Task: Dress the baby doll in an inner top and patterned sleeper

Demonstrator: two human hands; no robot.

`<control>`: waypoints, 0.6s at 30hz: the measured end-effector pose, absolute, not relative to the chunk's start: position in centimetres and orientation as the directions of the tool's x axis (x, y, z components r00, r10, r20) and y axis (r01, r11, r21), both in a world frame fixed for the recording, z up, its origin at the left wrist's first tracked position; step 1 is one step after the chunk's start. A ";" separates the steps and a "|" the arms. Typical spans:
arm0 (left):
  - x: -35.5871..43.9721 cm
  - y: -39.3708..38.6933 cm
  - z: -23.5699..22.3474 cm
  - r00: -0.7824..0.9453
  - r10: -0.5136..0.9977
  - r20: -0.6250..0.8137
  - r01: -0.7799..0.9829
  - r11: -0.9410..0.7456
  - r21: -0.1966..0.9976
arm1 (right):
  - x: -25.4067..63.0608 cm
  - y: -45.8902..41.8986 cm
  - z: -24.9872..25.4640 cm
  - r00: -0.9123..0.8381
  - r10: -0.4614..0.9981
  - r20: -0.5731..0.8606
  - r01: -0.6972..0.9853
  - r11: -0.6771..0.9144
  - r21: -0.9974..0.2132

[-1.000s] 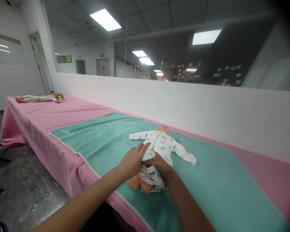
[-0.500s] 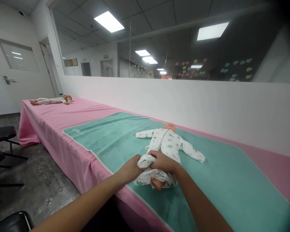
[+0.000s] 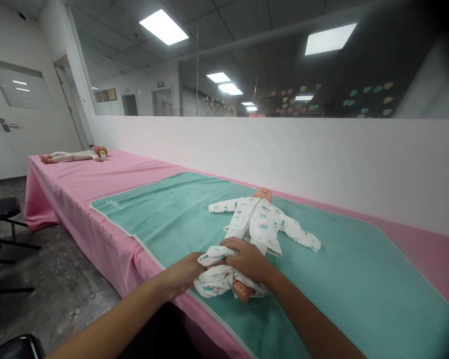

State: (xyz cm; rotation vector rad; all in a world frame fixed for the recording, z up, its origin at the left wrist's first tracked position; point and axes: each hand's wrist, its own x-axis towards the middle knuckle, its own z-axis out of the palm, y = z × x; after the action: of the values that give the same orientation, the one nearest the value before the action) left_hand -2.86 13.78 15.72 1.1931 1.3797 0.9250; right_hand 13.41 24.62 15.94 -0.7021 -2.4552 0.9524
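A baby doll [image 3: 263, 193] lies on its back on a green towel [image 3: 164, 214], wearing an unfastened white printed jacket [image 3: 265, 227] with both sleeves spread. Matching printed baby trousers [image 3: 215, 284] are bunched around its lower legs. One bare foot [image 3: 242, 290] pokes out of the cloth; the other is hidden by fabric and fingers. My left hand [image 3: 187, 274] is closed on the left edge of the bunched trousers. From the right, my right hand [image 3: 249, 260] grips the upper part of the same cloth over the legs.
Pink cloth [image 3: 134, 167] covers the long table beneath the towel. A second doll [image 3: 73, 156] lies at its far left end, beside a small bottle [image 3: 103, 155]. Black chairs [image 3: 2, 208] stand on the floor at left. A white wall [image 3: 224, 142] with a window runs behind the table.
Both hands have drawn the bunched trousers toward the doll's feet and the table's front edge. The left hand has shifted left and down; more of the white legs shows below the jacket.
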 end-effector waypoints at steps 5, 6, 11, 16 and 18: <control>-2.1 14.4 15.8 0.103 0.990 -0.100 0.062 0.094 0.994 | 14.2 25.1 16.2 -0.769 0.619 0.159 0.181 0.449 -0.875; -2.2 14.8 15.7 0.077 0.994 -0.083 0.122 0.073 0.990 | 14.4 25.2 16.5 -0.785 0.602 0.146 0.152 0.416 -0.897; -3.7 17.2 15.0 -0.025 0.989 0.146 0.516 -0.112 0.849 | 15.3 25.7 17.6 -0.867 0.476 0.146 0.040 0.359 -0.932; -4.2 19.0 13.3 -0.084 0.963 0.257 0.612 -0.154 0.776 | 14.8 25.9 16.4 -0.812 0.523 0.258 -0.045 0.386 -0.922; -4.4 19.1 13.3 -0.065 0.978 0.198 0.592 -0.122 0.797 | 14.4 25.8 15.9 -0.771 0.554 0.314 -0.051 0.438 -0.898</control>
State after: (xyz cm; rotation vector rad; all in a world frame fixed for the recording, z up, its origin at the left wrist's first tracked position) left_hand -4.35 19.07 13.29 1.7406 1.6779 1.0712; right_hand 14.43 25.78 15.88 -0.4214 -2.1076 1.3437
